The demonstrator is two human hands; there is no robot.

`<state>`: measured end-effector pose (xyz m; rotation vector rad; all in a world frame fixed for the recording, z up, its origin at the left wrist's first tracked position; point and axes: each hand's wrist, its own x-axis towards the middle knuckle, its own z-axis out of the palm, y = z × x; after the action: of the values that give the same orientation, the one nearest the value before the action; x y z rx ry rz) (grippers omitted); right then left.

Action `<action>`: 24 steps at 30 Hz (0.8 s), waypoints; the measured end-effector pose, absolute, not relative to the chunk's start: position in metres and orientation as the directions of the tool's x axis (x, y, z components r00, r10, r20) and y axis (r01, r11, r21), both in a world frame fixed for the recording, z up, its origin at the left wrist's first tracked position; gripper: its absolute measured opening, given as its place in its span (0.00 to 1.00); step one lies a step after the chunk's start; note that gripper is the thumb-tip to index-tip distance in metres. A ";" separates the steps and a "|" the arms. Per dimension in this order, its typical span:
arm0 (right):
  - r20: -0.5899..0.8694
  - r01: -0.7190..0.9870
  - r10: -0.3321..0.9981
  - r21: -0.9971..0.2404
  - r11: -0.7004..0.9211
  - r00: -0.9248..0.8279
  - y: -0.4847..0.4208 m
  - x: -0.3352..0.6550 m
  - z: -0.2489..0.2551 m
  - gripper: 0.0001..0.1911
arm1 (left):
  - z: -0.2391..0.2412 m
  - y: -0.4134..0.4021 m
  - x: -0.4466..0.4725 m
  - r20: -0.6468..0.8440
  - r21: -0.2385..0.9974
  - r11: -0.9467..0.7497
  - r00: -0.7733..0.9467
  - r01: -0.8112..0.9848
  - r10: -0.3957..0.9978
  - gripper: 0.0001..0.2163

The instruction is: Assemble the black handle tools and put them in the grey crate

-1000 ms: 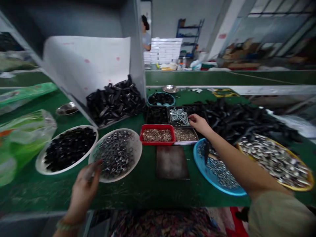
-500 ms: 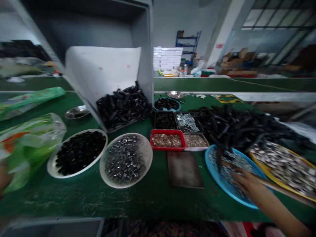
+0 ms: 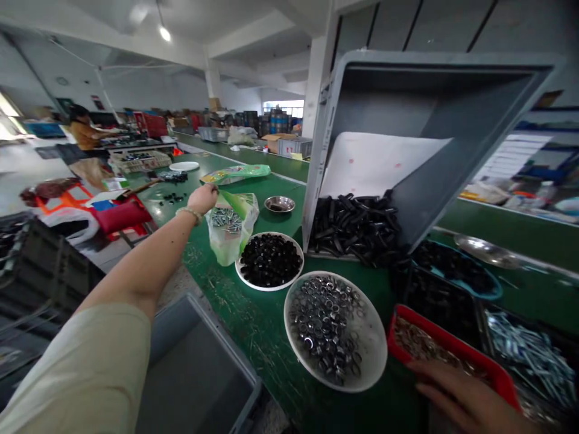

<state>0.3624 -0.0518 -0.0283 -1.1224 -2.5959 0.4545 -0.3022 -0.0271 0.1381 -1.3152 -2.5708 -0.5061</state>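
My left hand (image 3: 203,200), a beaded bracelet at its wrist, reaches far forward and is closed on the top edge of a green-and-clear plastic bag (image 3: 221,248). Screws (image 3: 227,220) show inside the bag's open mouth. The bag stands beside a white plate (image 3: 240,278) heaped with small black parts (image 3: 270,260). At the lower right, slightly blurred, is my right hand (image 3: 465,395) with its fingers stretched out. It is over the near side of a red tray (image 3: 505,375) of small copper-coloured parts; whether it touches the tray I cannot tell.
A white bowl (image 3: 379,361) of metal rings stands in the middle. Behind it, a tipped grey crate (image 3: 316,163) holds black parts. A steel dish (image 3: 280,205) and a tray of long screws (image 3: 529,355) flank these. Another grey crate (image 3: 199,367) sits below the table edge. A person (image 3: 85,132) works far left.
The view has swung left. My left hand, formerly at the left edge by the bag, now shows gripping it. My right hand has left the blue basin and is near the red tray.
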 end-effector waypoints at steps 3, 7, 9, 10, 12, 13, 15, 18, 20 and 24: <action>-0.053 0.556 0.613 -0.489 0.672 -0.788 -0.043 0.273 0.025 0.15 | 0.149 -0.029 -0.299 0.416 0.255 0.491 -0.553 0.833 0.722 0.17; -0.046 0.322 0.368 -0.590 0.740 -0.929 -0.036 0.156 0.071 0.13 | 0.138 -0.030 -0.295 0.470 0.314 0.438 -0.539 0.842 0.699 0.16; 0.009 0.215 0.281 -0.624 0.752 -0.960 -0.032 0.093 0.074 0.13 | 0.132 -0.027 -0.298 0.483 0.341 0.438 -0.555 0.832 0.677 0.17; 0.031 0.173 0.252 -0.650 0.741 -0.967 -0.030 0.059 0.072 0.14 | 0.131 -0.024 -0.301 0.488 0.355 0.442 -0.566 0.824 0.664 0.17; 0.043 0.127 0.211 -0.675 0.727 -0.977 -0.024 -0.011 0.063 0.16 | 0.128 -0.019 -0.304 0.490 0.391 0.440 -0.587 0.808 0.644 0.17; 0.056 0.134 0.215 -0.623 0.771 -0.975 -0.021 -0.044 0.058 0.18 | 0.126 -0.018 -0.304 0.490 0.412 0.428 -0.592 0.804 0.640 0.17; 0.111 0.201 0.292 -0.496 0.844 -0.950 -0.011 -0.104 0.050 0.22 | 0.117 -0.019 -0.299 0.500 0.429 0.386 -0.571 0.816 0.651 0.17; 0.155 0.299 0.383 -0.393 0.870 -0.911 0.013 -0.162 0.041 0.22 | 0.084 -0.034 -0.290 0.542 0.346 0.417 -0.542 0.840 0.642 0.25; 0.135 0.376 0.436 -0.325 0.868 -0.890 0.034 -0.178 0.036 0.19 | 0.051 -0.051 -0.291 0.525 0.302 0.523 -0.597 0.797 0.606 0.35; 0.089 0.476 0.495 -0.171 0.863 -0.864 0.063 -0.178 0.022 0.16 | -0.003 -0.080 -0.321 0.290 0.489 0.595 -0.762 0.638 0.579 0.33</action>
<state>-0.1778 0.0626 0.0222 -0.7609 -2.9057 0.2172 -0.3214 -0.0804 -0.0030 -1.0396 -2.7147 -0.8933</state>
